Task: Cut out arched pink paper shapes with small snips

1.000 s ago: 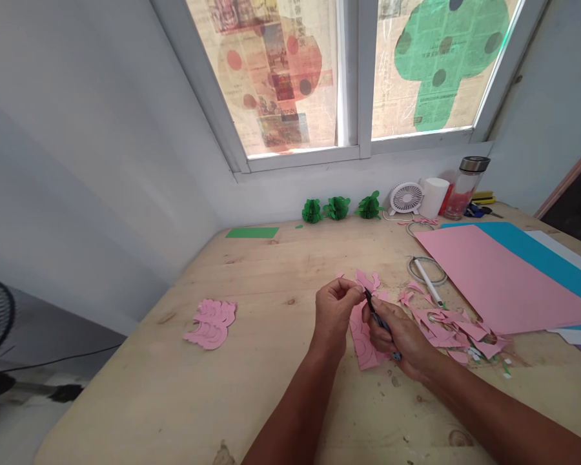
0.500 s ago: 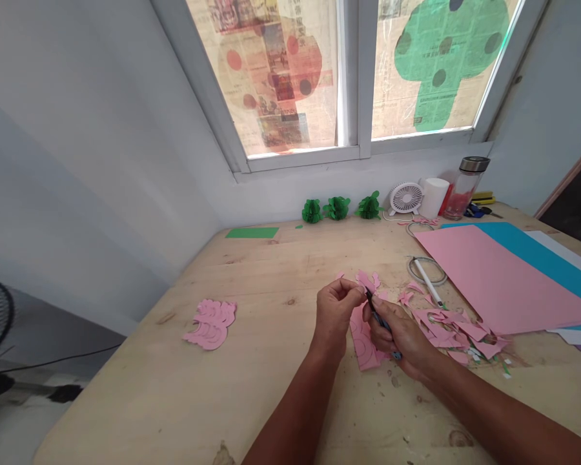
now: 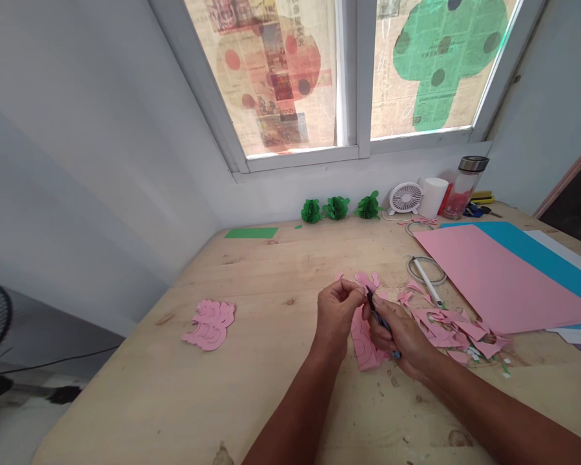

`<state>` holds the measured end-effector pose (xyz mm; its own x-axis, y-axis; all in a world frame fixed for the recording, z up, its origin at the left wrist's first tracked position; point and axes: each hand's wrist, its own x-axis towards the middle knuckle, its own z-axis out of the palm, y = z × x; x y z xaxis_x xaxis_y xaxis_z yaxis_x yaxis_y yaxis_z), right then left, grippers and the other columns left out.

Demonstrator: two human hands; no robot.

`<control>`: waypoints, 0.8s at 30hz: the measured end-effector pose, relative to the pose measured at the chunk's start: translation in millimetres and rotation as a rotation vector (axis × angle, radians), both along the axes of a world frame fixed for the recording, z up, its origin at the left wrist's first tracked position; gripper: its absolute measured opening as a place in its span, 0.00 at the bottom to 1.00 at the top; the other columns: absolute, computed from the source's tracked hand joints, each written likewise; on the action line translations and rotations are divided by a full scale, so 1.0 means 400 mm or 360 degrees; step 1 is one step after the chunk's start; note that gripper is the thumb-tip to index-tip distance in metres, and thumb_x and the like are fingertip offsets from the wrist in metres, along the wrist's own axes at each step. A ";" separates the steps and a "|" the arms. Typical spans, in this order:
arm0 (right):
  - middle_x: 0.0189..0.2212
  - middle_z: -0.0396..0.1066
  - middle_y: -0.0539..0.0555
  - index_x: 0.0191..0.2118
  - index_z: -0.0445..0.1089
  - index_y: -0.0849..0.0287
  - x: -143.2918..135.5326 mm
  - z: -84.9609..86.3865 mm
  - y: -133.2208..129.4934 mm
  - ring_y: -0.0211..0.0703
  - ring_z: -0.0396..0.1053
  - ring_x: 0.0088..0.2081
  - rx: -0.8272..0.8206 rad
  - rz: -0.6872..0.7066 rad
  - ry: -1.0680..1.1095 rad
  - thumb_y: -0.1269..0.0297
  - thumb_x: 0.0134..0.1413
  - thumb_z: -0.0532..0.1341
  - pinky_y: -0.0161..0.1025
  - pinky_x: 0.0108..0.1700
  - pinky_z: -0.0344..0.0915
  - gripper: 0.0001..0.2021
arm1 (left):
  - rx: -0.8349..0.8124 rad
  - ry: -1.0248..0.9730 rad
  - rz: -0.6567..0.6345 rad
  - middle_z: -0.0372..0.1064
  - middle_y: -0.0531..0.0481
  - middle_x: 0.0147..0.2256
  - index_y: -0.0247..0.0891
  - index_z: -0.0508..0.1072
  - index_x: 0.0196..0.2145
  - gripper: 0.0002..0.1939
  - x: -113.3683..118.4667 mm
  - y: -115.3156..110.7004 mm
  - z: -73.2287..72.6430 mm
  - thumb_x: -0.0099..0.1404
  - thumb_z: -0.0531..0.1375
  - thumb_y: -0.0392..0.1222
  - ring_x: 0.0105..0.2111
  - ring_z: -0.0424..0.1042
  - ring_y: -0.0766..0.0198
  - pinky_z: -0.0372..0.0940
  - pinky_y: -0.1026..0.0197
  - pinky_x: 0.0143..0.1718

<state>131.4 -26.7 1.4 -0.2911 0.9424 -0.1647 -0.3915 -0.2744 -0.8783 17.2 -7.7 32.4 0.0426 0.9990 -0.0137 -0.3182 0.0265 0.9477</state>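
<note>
My left hand (image 3: pixel 337 315) is closed in a pinch on a small pink paper piece (image 3: pixel 366 280), mostly hidden by the fingers. Close beside it, my right hand (image 3: pixel 397 329) grips dark scissors (image 3: pixel 378 318), whose tips touch or nearly touch the paper at my left fingertips. Under and between the hands lies a pink paper sheet (image 3: pixel 365 349) with curved outlines drawn on it. Layered pink cut-outs with scalloped edges (image 3: pixel 210 324) lie to the left. Pink paper scraps (image 3: pixel 459 329) are heaped right of my right hand.
On the wooden table (image 3: pixel 252 387), a white pen (image 3: pixel 428 282) rests across a coiled grey cable. Large pink sheets (image 3: pixel 503 278) overlap blue ones (image 3: pixel 527 252) at right. Green paper figures (image 3: pixel 337 208), a small white fan (image 3: pixel 405 198) and a glass bottle (image 3: pixel 465 187) stand along the wall.
Both hands keep almost the same place and grip. The pink piece at the left fingertips has turned slightly.
</note>
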 end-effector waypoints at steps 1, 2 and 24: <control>0.12 0.48 0.41 0.27 0.65 0.61 0.001 0.000 0.000 0.27 0.40 0.13 0.0006 0.0004 -0.0008 0.46 0.53 0.58 0.29 0.15 0.37 0.20 | 0.0000 0.0000 0.0004 0.60 0.56 0.13 0.35 0.68 0.19 0.06 0.000 0.000 0.000 0.50 0.61 0.36 0.16 0.61 0.70 0.58 0.62 0.27; 0.12 0.48 0.41 0.27 0.65 0.61 0.001 0.000 0.000 0.27 0.40 0.13 0.0010 0.0008 -0.0018 0.46 0.53 0.58 0.28 0.15 0.37 0.20 | -0.0002 0.0002 0.0011 0.61 0.56 0.13 0.35 0.67 0.19 0.06 0.000 0.001 0.000 0.50 0.61 0.36 0.16 0.61 0.70 0.58 0.62 0.27; 0.12 0.48 0.41 0.27 0.66 0.61 0.008 -0.004 0.001 0.27 0.39 0.14 0.0025 0.0049 -0.0093 0.48 0.55 0.57 0.29 0.16 0.36 0.19 | -0.0076 0.0036 0.0038 0.63 0.55 0.16 0.34 0.68 0.17 0.05 -0.016 0.013 0.007 0.47 0.62 0.35 0.18 0.62 0.71 0.58 0.63 0.28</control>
<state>134.5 -26.2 -0.1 -0.3103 0.9358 -0.1672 -0.3310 -0.2713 -0.9038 10.7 -2.5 35.1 0.0180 0.9979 -0.0623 -0.2980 0.0648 0.9524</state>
